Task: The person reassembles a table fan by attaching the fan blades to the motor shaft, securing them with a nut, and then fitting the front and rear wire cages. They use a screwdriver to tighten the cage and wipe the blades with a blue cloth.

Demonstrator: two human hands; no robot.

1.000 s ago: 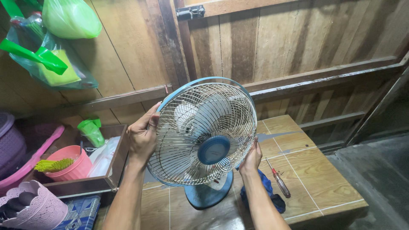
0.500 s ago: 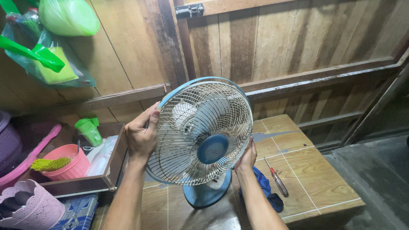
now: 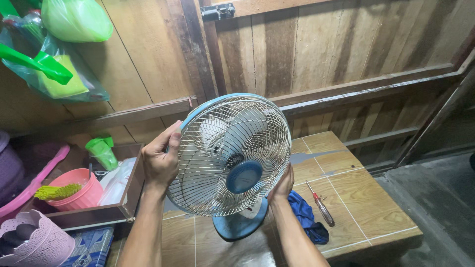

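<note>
Head view, left to right: a pink tub [image 3: 79, 190] sits in a wooden tray [image 3: 129, 195] off the bench's edge. The left hand [image 3: 159, 159] clasps the rim of the fan [image 3: 230, 155], whose blue base stands on the tiled bench [image 3: 368, 207]; the right hand [image 3: 282, 184] cups the grille's lower edge, so the guard is braced from both sides. A blue cloth [image 3: 304, 215] and a screwdriver [image 3: 320, 203] lie within reach.

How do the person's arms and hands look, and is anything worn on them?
Both forearms are bare, with no sleeves in view. The left hand and right hand wear no gloves, and no rings, watch or bracelet can be seen.
</note>
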